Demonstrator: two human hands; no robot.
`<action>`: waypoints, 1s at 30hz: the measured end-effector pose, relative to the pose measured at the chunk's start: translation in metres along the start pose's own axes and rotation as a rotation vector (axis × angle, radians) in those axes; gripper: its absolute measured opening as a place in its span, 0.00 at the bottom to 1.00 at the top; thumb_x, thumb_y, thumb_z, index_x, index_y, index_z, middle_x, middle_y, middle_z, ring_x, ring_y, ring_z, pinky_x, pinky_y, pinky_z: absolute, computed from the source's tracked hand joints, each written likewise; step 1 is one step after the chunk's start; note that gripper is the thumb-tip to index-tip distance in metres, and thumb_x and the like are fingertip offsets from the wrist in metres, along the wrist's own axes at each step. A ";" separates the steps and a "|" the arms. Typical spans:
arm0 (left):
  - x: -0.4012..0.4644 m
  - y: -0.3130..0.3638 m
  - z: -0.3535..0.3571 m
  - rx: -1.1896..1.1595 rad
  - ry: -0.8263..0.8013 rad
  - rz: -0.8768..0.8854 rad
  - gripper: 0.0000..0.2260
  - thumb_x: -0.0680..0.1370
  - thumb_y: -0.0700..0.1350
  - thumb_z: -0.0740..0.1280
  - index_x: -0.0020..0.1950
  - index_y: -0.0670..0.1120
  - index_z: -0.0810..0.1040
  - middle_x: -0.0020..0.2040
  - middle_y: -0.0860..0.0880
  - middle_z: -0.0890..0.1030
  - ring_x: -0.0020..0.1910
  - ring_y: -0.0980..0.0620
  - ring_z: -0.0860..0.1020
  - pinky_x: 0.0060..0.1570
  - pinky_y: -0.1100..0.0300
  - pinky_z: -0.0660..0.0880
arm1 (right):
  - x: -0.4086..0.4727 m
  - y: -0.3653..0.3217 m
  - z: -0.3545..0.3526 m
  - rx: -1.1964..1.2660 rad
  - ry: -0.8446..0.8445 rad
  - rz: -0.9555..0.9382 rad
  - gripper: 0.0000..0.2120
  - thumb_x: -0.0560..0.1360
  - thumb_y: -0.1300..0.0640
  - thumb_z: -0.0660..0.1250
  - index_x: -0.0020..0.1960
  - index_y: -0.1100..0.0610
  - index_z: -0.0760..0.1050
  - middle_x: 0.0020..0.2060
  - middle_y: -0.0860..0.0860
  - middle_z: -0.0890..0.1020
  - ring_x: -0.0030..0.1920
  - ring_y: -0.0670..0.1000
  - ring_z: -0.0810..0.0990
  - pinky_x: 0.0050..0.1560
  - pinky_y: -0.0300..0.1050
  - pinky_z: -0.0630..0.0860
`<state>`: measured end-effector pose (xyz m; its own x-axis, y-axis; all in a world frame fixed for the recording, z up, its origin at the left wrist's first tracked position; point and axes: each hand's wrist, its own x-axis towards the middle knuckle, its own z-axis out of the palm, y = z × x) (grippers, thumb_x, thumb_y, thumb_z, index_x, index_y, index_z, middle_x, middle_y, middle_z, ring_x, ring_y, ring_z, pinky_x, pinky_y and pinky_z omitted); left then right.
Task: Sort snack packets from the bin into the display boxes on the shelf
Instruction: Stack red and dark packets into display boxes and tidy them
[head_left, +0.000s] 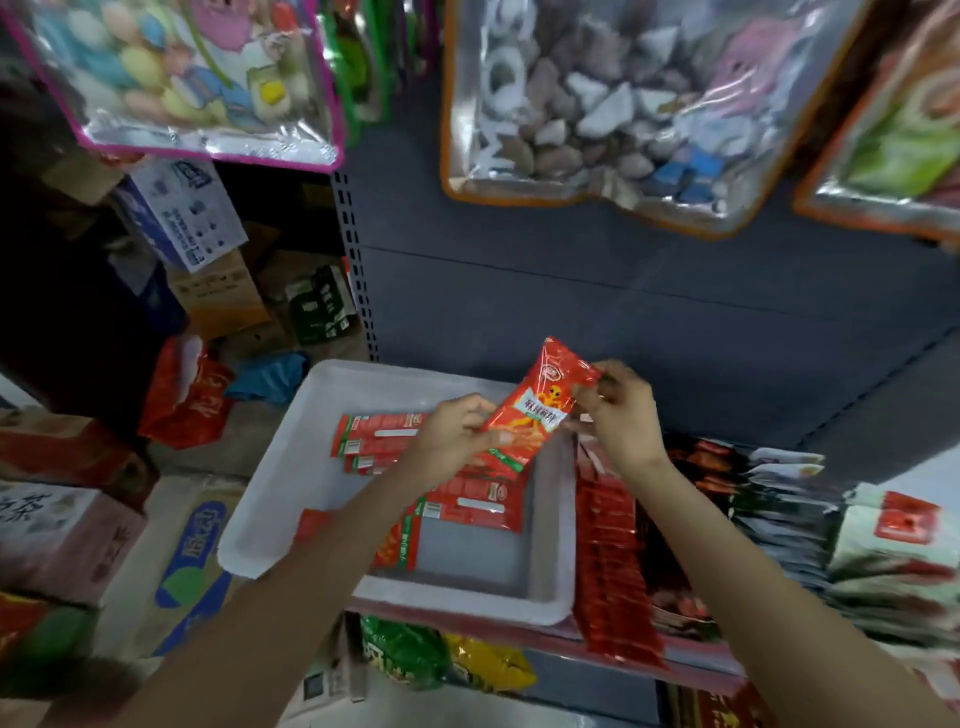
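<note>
A red snack packet (540, 405) with an orange figure and a white label is held up, tilted, above the white bin (291, 467). My left hand (452, 431) pinches its lower left edge. My right hand (618, 410) pinches its upper right edge. Several more red packets (467, 499) lie flat in the bin, some face down. To the right of the bin, a row of red packets (608, 545) stands packed on the shelf, beside dark packets (769, 499) and white-and-red ones (898, 551).
Large clear bags of sweets (597, 104) hang overhead from the grey back panel (623, 322). Cardboard cartons (192, 551) and a red plastic bag (182, 395) crowd the floor at the left. Green and yellow packets (441, 660) sit on the lower shelf.
</note>
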<state>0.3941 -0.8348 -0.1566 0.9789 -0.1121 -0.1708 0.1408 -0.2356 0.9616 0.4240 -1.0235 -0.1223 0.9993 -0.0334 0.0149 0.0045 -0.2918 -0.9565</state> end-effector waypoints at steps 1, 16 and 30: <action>0.004 0.005 0.010 0.005 0.020 0.024 0.08 0.73 0.38 0.72 0.50 0.41 0.76 0.43 0.48 0.82 0.36 0.61 0.80 0.38 0.67 0.77 | -0.002 -0.002 -0.012 -0.036 0.018 -0.033 0.10 0.74 0.66 0.65 0.41 0.52 0.73 0.38 0.56 0.81 0.41 0.54 0.82 0.43 0.55 0.81; 0.045 0.037 0.106 0.114 0.114 0.065 0.12 0.77 0.31 0.59 0.49 0.46 0.75 0.40 0.48 0.80 0.45 0.47 0.79 0.48 0.55 0.75 | -0.014 0.017 -0.084 -0.528 0.044 -0.394 0.04 0.72 0.70 0.64 0.41 0.63 0.73 0.34 0.55 0.79 0.33 0.50 0.73 0.35 0.26 0.65; 0.026 0.006 0.089 0.454 -0.002 0.165 0.17 0.74 0.30 0.64 0.59 0.44 0.79 0.57 0.47 0.80 0.56 0.52 0.78 0.51 0.67 0.71 | -0.015 0.035 -0.053 -0.847 -0.503 -0.069 0.13 0.74 0.66 0.62 0.55 0.57 0.78 0.48 0.55 0.82 0.48 0.56 0.81 0.50 0.49 0.78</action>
<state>0.4071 -0.9248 -0.1742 0.9823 -0.1858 -0.0246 -0.0960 -0.6119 0.7851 0.4068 -1.0839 -0.1403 0.8977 0.3624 -0.2505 0.2318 -0.8721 -0.4309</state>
